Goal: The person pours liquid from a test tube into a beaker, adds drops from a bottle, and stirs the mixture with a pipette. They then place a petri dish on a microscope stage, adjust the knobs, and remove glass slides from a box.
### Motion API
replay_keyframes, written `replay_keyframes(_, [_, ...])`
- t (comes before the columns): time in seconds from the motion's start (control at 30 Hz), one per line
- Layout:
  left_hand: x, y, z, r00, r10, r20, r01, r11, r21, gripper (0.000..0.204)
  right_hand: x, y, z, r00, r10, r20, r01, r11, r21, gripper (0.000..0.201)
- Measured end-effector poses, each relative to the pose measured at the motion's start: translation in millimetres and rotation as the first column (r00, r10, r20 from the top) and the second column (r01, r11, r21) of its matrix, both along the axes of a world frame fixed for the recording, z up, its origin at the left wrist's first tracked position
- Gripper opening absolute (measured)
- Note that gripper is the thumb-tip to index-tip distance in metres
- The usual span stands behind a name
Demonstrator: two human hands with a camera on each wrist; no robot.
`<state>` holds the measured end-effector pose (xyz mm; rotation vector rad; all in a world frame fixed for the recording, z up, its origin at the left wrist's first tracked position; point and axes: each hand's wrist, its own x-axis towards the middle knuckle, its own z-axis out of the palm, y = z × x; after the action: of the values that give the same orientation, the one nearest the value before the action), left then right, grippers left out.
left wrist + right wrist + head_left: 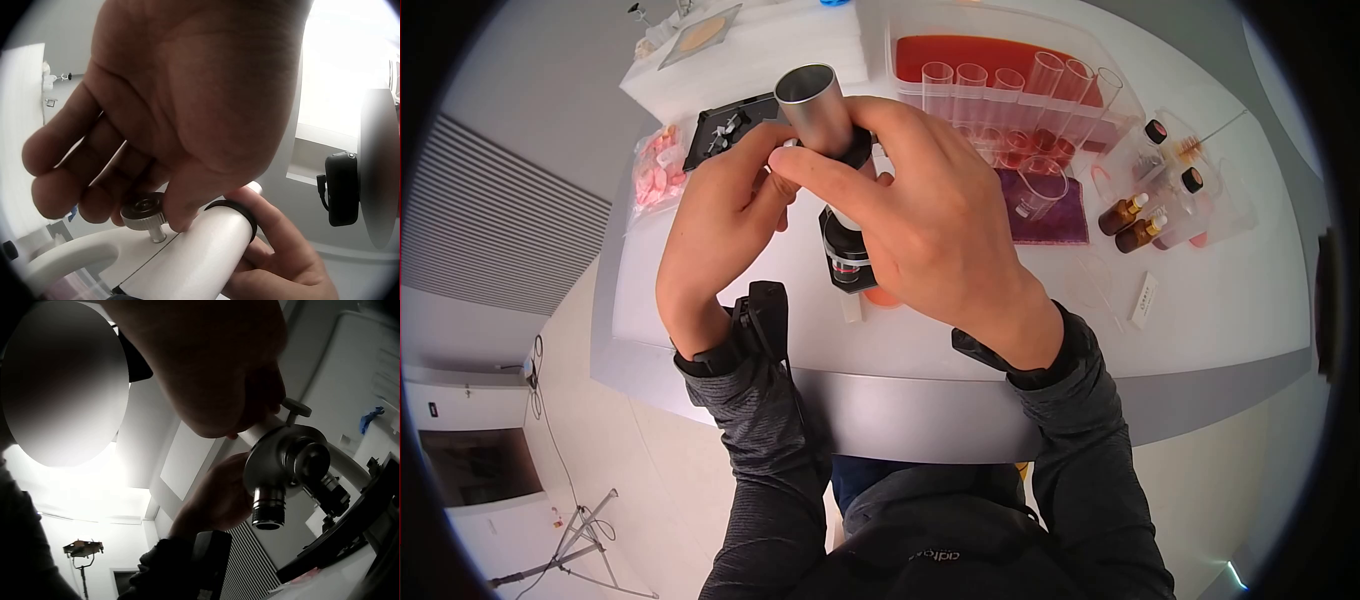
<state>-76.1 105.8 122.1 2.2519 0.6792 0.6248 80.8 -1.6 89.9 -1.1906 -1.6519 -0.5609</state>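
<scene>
A microscope stands before me, its bare silver tube pointing up with an open top. My left hand is at its left side; in the left wrist view the thumb and fingers pinch a knurled screw on the white arm. My right hand curls around the tube near a black ring, its thumb reaching across to the left hand. Below, in the right wrist view, hang the round nosepiece and a metal objective. The stage is partly hidden under my hands.
Behind stands a clear bin of red liquid, with several glass tubes before it. Brown dropper bottles and clear bottles are at right; a beaker rests on a purple mat. A pink-filled bag lies left.
</scene>
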Motion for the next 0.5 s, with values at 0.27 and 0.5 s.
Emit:
replay_keyframes(0.27, [-0.5,1.2,-0.8,1.0,0.0,0.004,0.0,1.0,-0.004,0.023,-0.2,0.4,0.3,1.0,-0.002,0.001,0.002,1.0,0.0,0.045])
replay_keyframes(0.5, [-0.4,0.7,-0.2,1.0,-0.005,0.0,0.005,1.0,0.001,0.023,-0.2,1.0,0.6,1.0,0.003,0.001,-0.003,1.0,0.014,0.044])
